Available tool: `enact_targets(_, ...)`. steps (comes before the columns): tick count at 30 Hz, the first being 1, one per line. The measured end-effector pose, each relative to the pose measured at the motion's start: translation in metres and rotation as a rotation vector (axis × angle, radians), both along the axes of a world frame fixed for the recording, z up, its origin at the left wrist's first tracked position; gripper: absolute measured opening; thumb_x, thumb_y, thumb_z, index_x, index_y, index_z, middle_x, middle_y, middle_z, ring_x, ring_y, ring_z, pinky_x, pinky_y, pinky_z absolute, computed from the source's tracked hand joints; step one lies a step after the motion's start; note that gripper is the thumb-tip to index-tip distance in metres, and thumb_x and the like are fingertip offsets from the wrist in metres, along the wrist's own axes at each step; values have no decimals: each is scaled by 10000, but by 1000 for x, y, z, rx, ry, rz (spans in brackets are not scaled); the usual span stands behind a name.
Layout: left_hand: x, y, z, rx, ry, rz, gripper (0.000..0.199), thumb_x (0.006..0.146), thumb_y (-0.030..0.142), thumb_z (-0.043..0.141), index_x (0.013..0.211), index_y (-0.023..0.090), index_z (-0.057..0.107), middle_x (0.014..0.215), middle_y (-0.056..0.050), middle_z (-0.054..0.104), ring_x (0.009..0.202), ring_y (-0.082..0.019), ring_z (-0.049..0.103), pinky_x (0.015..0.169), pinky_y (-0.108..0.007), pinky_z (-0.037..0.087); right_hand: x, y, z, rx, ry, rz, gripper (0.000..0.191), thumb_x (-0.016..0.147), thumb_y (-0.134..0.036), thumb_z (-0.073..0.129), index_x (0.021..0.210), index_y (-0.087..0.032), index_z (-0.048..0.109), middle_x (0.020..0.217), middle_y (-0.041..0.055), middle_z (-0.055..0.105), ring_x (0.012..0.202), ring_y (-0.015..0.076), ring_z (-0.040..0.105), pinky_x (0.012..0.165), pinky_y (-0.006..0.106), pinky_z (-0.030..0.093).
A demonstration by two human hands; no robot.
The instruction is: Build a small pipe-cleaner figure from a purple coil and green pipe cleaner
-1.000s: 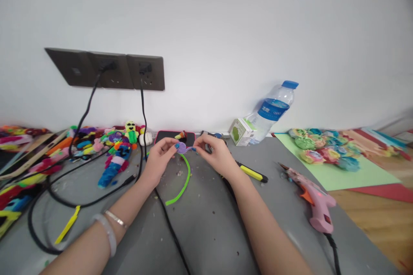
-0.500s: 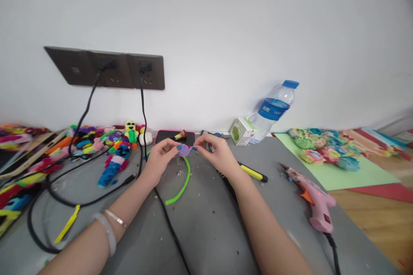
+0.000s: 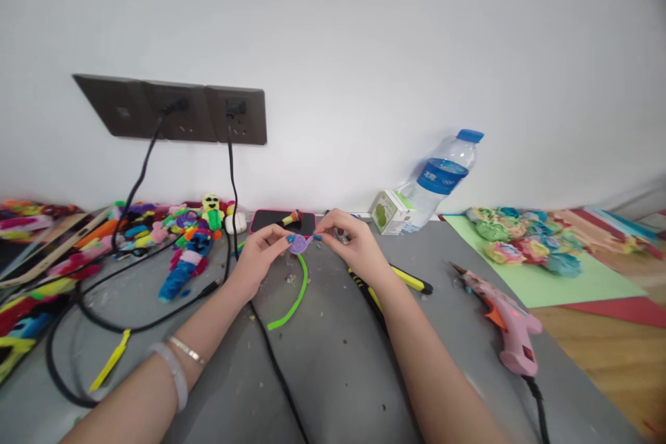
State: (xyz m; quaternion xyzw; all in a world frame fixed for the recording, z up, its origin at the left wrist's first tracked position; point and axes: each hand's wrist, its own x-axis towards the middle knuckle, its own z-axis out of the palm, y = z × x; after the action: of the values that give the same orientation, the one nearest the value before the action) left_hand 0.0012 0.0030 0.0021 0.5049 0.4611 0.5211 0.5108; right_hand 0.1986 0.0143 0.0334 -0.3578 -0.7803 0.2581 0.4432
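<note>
A small purple pipe-cleaner coil (image 3: pixel 298 244) is held up between my two hands, above the table near the wall. My left hand (image 3: pixel 261 254) pinches the coil's left edge between thumb and fingertips. At its right side, my right hand (image 3: pixel 349 244) pinches the purple end of the pipe cleaner, a little apart from the coil. Below the coil a bright green pipe cleaner (image 3: pixel 299 297) curves across the grey table. Behind my hands lie a dark phone with a pink edge (image 3: pixel 270 217) and a small brown, red and yellow piece (image 3: pixel 291 219).
Black cables (image 3: pixel 132 328) loop over the left side, near piled colourful pipe-cleaner figures (image 3: pixel 190 260). To the right are a yellow-black cutter (image 3: pixel 411 279), a pink glue gun (image 3: pixel 507 326), a small box (image 3: pixel 391 211), a leaning water bottle (image 3: pixel 441 177) and crepe-paper flowers (image 3: pixel 525 232).
My right hand has shifted slightly right and up, widening the gap between my fingertips a little. My left hand stays almost still on the coil.
</note>
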Motion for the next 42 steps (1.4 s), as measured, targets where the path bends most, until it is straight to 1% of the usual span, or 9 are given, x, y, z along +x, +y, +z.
enact_targets(3,1,-1,2,-37,-31,-28,184,679,351,739,698,174,693,623,-2,568,586,-126,460,563,-237,350,0,0,0,-26,39,23,81,847,-164,588,796,-195,643,805,40,623,740,164,548,639,284,389)
enact_targets(10,1,-2,0,-47,-96,-115,165,706,339,731,720,178,694,673,-11,604,612,-129,493,607,-256,392,2,2,-5,-101,138,106,62,863,-223,604,824,-201,648,845,51,624,817,182,568,743,320,433)
enact_targets(13,2,-3,1,-48,-128,-144,168,708,338,738,718,176,695,678,-16,604,617,-131,500,617,-264,404,3,3,-7,-112,172,135,74,859,-257,626,820,-201,657,840,51,624,815,185,570,745,329,437)
enact_targets(18,3,-5,2,-64,-169,-182,184,667,334,773,715,174,697,643,-11,596,605,-131,503,609,-266,400,3,4,-8,-149,204,166,141,845,-335,656,796,-204,672,834,58,635,827,195,584,740,341,450)
enact_targets(25,3,-5,1,-74,-193,-221,220,665,355,784,721,163,691,652,-14,602,613,-128,503,606,-260,389,3,3,-6,-210,230,202,164,831,-362,679,796,-202,691,841,62,641,819,194,585,739,347,458)
enact_targets(27,2,-6,1,-79,-189,-231,237,662,362,788,729,158,687,643,-7,594,613,-126,502,611,-258,389,3,2,-6,-229,255,221,167,823,-362,690,796,-197,698,843,64,640,818,192,581,744,347,456)
enact_targets(31,2,-7,2,-84,-197,-279,254,673,371,788,738,151,679,639,4,590,614,-117,506,616,-250,391,3,3,-7,-272,315,302,130,808,-322,715,810,-192,714,853,60,631,821,182,573,751,337,445)
enact_targets(35,2,-8,3,-84,-217,-336,262,682,375,790,724,148,666,637,8,590,601,-112,509,603,-246,389,3,2,-6,-329,329,368,86,797,-282,729,798,-197,720,844,42,618,794,160,560,723,308,438)
enact_targets(42,4,-10,3,-88,-255,-434,282,673,388,805,700,144,666,629,6,585,590,-110,511,590,-243,388,4,-1,-4,-444,330,448,53,788,-228,739,778,-182,715,831,33,607,810,148,565,749,291,445)
